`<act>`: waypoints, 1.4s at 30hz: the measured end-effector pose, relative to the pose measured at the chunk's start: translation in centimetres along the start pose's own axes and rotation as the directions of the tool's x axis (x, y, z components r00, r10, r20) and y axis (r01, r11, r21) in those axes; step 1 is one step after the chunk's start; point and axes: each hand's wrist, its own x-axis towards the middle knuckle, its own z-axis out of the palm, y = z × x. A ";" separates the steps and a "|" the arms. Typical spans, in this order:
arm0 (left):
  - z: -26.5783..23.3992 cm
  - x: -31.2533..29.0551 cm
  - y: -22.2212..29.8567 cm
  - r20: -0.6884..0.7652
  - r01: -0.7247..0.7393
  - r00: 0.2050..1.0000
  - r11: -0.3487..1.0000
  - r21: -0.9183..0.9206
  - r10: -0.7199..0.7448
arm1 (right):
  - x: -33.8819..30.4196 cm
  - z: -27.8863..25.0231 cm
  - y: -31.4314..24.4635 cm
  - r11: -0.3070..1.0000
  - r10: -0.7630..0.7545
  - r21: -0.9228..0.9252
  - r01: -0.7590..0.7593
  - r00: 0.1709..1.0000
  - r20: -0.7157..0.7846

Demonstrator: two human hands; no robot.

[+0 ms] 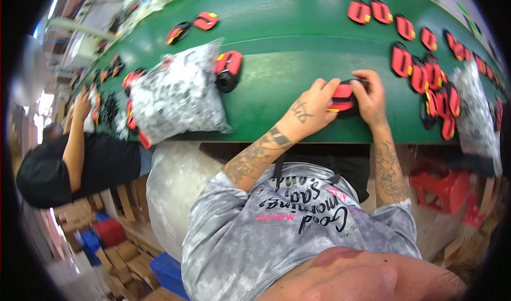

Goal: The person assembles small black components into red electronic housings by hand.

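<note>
A red and black rounded plastic piece with a yellow tab (pixel 343 98) is between my hands, just above the green table (pixel 277 88). My left hand (pixel 317 105) grips its left side, with the fingers bent around the edge. On the other side my right hand (pixel 371 96) closes on the piece, its thumb on the face and its fingers curled over the far edge. My fingers partly hide the piece, so I cannot make out its exact kind. A similar red and black piece (pixel 229 69) leans by a filled clear plastic bag (pixel 181 90) to the left.
Several more such pieces (pixel 419 77) crowd the table's right side, beside another filled bag (pixel 472 109). Two others (pixel 205 20) lie at the far left. A co-worker in black (pixel 101 162) sits at left. A red stool (pixel 439 186) stands below the table at right.
</note>
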 end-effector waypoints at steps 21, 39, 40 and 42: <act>-34.9 -4.9 -17.1 -0.592 0.871 0.431 0.143 0.470 -0.681 | 0.6 -0.8 1.7 0.983 0.107 -0.140 -0.120 0.989 -0.101; -9.9 -1.0 0.4 -0.559 0.081 0.828 0.996 0.049 -0.039 | 0.7 -0.1 -2.9 0.894 0.292 0.254 -0.368 0.911 0.291; -6.8 -0.2 0.5 -0.527 0.056 0.848 0.998 0.005 -0.045 | 0.6 0.6 -5.2 0.846 0.300 0.333 -0.418 0.887 0.351; -1.1 1.1 0.0 -0.333 0.145 0.910 0.943 -0.300 -0.246 | 0.3 1.8 -6.6 0.971 0.209 0.069 -0.228 0.954 0.214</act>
